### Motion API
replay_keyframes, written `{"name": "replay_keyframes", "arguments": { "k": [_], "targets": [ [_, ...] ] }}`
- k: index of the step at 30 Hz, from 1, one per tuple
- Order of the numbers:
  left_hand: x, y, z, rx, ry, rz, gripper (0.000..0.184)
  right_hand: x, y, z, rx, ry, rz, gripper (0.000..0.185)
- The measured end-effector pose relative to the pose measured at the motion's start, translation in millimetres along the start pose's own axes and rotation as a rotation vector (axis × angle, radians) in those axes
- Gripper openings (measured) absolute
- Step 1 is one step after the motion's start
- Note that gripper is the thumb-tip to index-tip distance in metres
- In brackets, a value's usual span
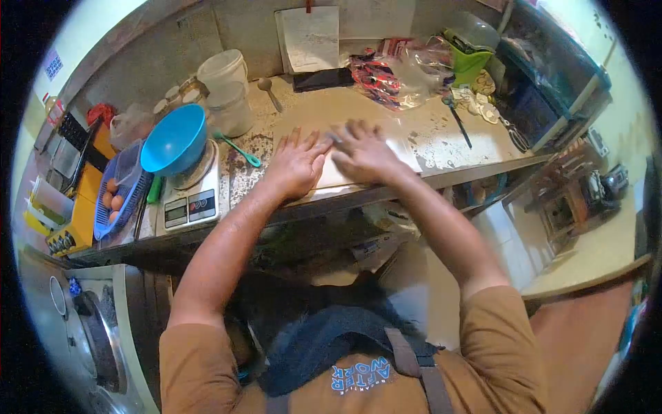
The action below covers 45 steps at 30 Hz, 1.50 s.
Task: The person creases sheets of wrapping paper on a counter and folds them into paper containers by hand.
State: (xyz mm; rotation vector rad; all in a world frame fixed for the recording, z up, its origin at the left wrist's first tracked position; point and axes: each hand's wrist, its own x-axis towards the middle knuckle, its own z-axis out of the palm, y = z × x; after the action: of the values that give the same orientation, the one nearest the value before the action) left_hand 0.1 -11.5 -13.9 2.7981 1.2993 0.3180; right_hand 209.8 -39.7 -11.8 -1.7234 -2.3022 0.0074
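My left hand (298,165) lies palm down near the counter's front edge, its fingers stretched forward. Close beside it, my right hand (365,153) has its fingers spread and is slightly blurred. Both rest on a flat tan board (303,123) on the worktop. A paler, sheet-like surface (403,146) shows beside and under my right hand; what it is made of I cannot tell. Nothing is visible in either hand, though the surface beneath the palms is hidden. Left of my left hand lies a green spoon (243,153).
A blue bowl (172,141) sits on a white kitchen scale (192,209). Further left, a blue basket (124,196) holds several eggs. White tubs (224,72), a metal spoon (269,93), a dark tablet-like slab (322,79) and plastic packaging (400,72) line the back. A dark stick-like tool (458,123) lies right.
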Motion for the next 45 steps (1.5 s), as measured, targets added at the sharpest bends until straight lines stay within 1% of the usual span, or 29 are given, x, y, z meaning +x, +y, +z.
{"name": "replay_keyframes", "arguments": {
  "k": [1, 2, 4, 7, 10, 11, 14, 15, 17, 18, 20, 21, 22, 24, 25, 26, 27, 28, 30, 31, 34, 35, 38, 39, 40, 42, 43, 45],
  "targets": [
    [-2, 0, 1, -0.002, -0.011, 0.003, 0.049, -4, 5, -19, -0.086, -0.115, 0.072, 0.070],
    [-3, 0, 2, -0.006, -0.014, -0.008, 0.050, -5, 21, -31, -0.030, -0.194, 0.118, 0.074],
    [-2, 2, 1, -0.014, -0.007, -0.032, 0.052, -15, 40, -30, -0.103, -0.094, 0.230, 0.072],
    [-3, 11, -10, 0.010, -0.004, -0.041, 0.061, -20, 43, -25, -0.157, 0.014, 0.184, 0.068],
    [-3, 9, -11, 0.015, 0.067, 0.004, 0.069, -27, 42, -28, -0.042, -0.070, 0.125, 0.064],
    [-6, 6, -10, -0.046, 0.152, 0.061, 0.073, -37, 43, -25, 0.018, -0.019, 0.062, 0.058],
    [-17, 7, -20, 0.029, 0.264, 0.223, 0.071, -70, 35, -40, 0.156, -0.188, 0.126, 0.056],
    [-18, 4, -22, 0.068, 0.296, 0.233, 0.071, -89, 31, -31, 0.265, -0.008, 0.130, 0.054],
    [-19, -3, -25, 0.141, 0.354, 0.253, 0.070, -109, 3, -29, 0.338, 0.032, 0.179, 0.063],
    [-19, -7, -27, 0.128, 0.366, 0.217, 0.068, -114, -13, -29, 0.363, 0.040, 0.184, 0.071],
    [-13, -18, -36, 0.110, 0.390, 0.144, 0.065, -118, -52, -50, 0.471, -0.090, 0.078, 0.087],
    [-10, -20, -39, 0.168, 0.444, 0.087, 0.062, -116, -61, -47, 0.417, -0.095, -0.008, 0.095],
    [-10, -20, -40, 0.193, 0.462, 0.077, 0.063, -112, -61, -35, 0.388, -0.079, -0.125, 0.104],
    [-14, -19, -52, 0.249, 0.501, 0.046, 0.065, -115, -55, -38, 0.256, -0.051, -0.212, 0.109],
    [-22, -10, -60, 0.277, 0.530, 0.071, 0.068, -121, -50, -48, 0.155, -0.063, -0.206, 0.110],
    [-36, 1, -68, 0.326, 0.525, 0.103, 0.066, -128, -43, -60, 0.053, -0.079, -0.202, 0.110],
    [-53, 16, -79, 0.371, 0.523, 0.131, 0.063, -134, -35, -63, 0.053, -0.031, -0.175, 0.086],
    [-66, 29, -86, 0.415, 0.516, 0.166, 0.061, -137, -24, -60, 0.032, -0.028, -0.184, 0.079],
    [-86, 49, -88, 0.304, 0.299, 0.398, 0.064, -140, -1, -43, -0.008, -0.027, -0.185, 0.065],
    [-89, 56, -87, 0.245, 0.193, 0.513, 0.066, -140, 5, -33, 0.016, 0.115, -0.221, 0.047],
    [-79, 53, -67, 0.202, 0.035, 0.404, 0.068, -131, 17, -15, 0.075, 0.242, -0.237, 0.045],
    [-74, 43, -58, 0.195, 0.127, 0.422, 0.062, -129, 21, -9, 0.085, 0.260, -0.259, 0.045],
    [-64, 39, -60, 0.086, -0.185, 0.314, 0.049, -133, 29, -4, 0.080, 0.317, -0.282, 0.042],
    [-66, 29, -38, 0.099, 0.100, 0.475, 0.037, -138, 24, -7, 0.058, 0.331, -0.270, 0.039],
    [-68, 32, -34, 0.110, 0.140, 0.475, 0.036, -141, 19, -10, 0.037, 0.344, -0.258, 0.037],
    [-71, 36, -26, 0.131, 0.219, 0.466, 0.032, -145, 9, -20, 0.010, 0.375, -0.266, 0.040],
    [-71, 36, -18, 0.168, 0.311, 0.491, 0.024, -145, 5, -23, -0.002, 0.389, -0.273, 0.042],
    [-72, 41, -10, 0.172, 0.338, 0.491, 0.021, -139, -4, -22, -0.007, 0.398, -0.350, 0.041]
  ]
}}
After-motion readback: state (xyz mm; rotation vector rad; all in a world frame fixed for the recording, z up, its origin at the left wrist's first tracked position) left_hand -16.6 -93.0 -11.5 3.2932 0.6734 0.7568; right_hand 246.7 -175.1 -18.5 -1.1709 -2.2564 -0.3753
